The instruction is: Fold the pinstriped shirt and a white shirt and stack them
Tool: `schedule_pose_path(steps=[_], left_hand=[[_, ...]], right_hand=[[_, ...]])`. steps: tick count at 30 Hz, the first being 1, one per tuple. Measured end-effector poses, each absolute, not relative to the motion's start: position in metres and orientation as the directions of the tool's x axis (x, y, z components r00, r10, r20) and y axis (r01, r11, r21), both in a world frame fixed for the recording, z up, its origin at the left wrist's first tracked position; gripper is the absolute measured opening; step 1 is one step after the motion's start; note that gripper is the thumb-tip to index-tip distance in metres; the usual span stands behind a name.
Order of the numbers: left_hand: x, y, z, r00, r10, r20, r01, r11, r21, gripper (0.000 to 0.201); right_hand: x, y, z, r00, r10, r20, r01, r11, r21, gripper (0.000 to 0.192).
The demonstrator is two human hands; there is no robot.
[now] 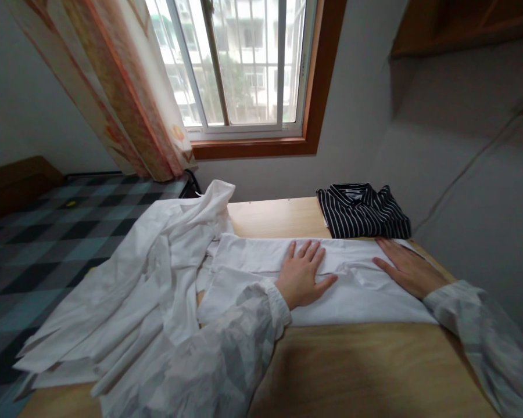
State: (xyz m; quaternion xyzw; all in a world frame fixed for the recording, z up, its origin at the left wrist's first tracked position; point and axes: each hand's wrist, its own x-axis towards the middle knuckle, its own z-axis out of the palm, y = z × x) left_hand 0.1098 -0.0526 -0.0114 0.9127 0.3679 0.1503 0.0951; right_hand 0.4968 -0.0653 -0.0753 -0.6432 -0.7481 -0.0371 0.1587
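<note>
A white garment point(353, 299) lies spread across the wooden table point(375, 366), its right part smoothed into a long flat strip with some creases. My left hand point(303, 273) rests on the middle of that strip, fingers spread, holding nothing. Near the strip's right end my right hand point(407, 268) lies flat on the fabric, its fingertips close to a folded striped shirt. To the left, more white cloth point(157, 261) is bunched in loose folds and hangs toward the bed. Whether the bunched cloth and the flat strip are one piece, I cannot tell.
The folded black-and-white striped shirt point(364, 212) sits at the table's back right. A bed with a checked cover point(91, 203) stands on the left. Behind are a window point(253, 69) and a patterned curtain point(126, 87). A wooden shelf point(462, 29) hangs upper right, with a cable point(466, 165) below.
</note>
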Motion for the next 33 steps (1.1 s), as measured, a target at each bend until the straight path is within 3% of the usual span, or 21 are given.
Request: schedule_pose_path(steps=[5, 8, 12, 17, 21, 24, 29, 33], left_hand=[[0.102, -0.043, 0.001, 0.733, 0.67, 0.114, 0.614, -0.725, 0.314, 0.076], [0.07, -0.037, 0.026, 0.761, 0.647, 0.035, 0.601, -0.725, 0.336, 0.062], [-0.006, -0.036, 0.06, 0.629, 0.775, -0.05, 0.756, -0.597, 0.269, 0.046], [-0.092, -0.04, 0.073, 0.52, 0.837, -0.172, 0.85, -0.488, 0.196, 0.032], [-0.119, -0.041, 0.069, 0.427, 0.881, -0.204, 0.895, -0.38, 0.231, 0.029], [-0.122, -0.041, 0.066, 0.382, 0.896, -0.224, 0.913, -0.328, 0.244, 0.03], [-0.122, -0.04, 0.069, 0.268, 0.923, -0.276, 0.96, -0.232, 0.157, 0.025], [-0.122, -0.041, 0.075, 0.18, 0.93, -0.32, 0.983, -0.165, 0.074, 0.021]], right_hand=[[0.493, -0.069, -0.072, -0.149, 0.938, 0.312, 0.976, 0.19, -0.106, 0.076], [0.489, -0.07, -0.064, -0.194, 0.913, 0.36, 0.97, 0.234, -0.072, 0.07], [0.478, -0.074, -0.04, -0.28, 0.859, 0.429, 0.939, 0.338, -0.064, 0.058], [0.435, -0.09, -0.01, -0.36, 0.789, 0.498, 0.833, 0.512, -0.21, 0.034], [0.395, -0.1, -0.004, -0.466, 0.78, 0.417, 0.735, 0.604, -0.308, 0.025], [0.381, -0.1, -0.008, -0.467, 0.807, 0.36, 0.74, 0.58, -0.341, 0.027], [0.381, -0.097, -0.011, -0.375, 0.892, 0.25, 0.78, 0.45, -0.435, 0.034], [0.375, -0.103, -0.006, -0.285, 0.874, 0.393, 0.815, 0.437, -0.381, 0.025]])
